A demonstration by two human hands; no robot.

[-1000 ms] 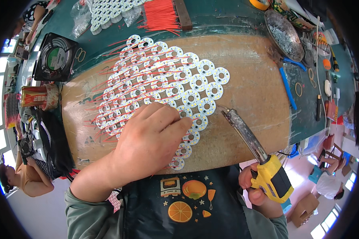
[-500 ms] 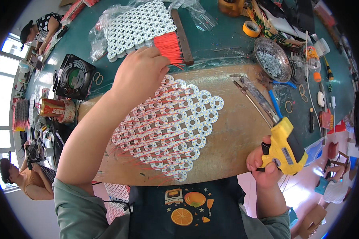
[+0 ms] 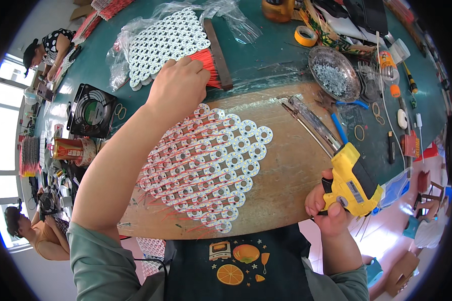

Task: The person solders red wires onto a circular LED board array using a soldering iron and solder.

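With the left hand (image 3: 178,88) closed on the bundle of red wire pieces (image 3: 206,67) near the green tabletop's far edge, draw 1 piece cleanly while the right hand (image 3: 329,210), clenched on the yellow soldering gun (image 3: 351,180), stays off the wooden board (image 3: 291,165).

Black fan (image 3: 91,111) at left on green table (image 3: 266,60), yellow tape roll (image 3: 305,36) near far edge, metal dish of screws (image 3: 334,79) beside it, rubber bands (image 3: 359,132) scattered at right.
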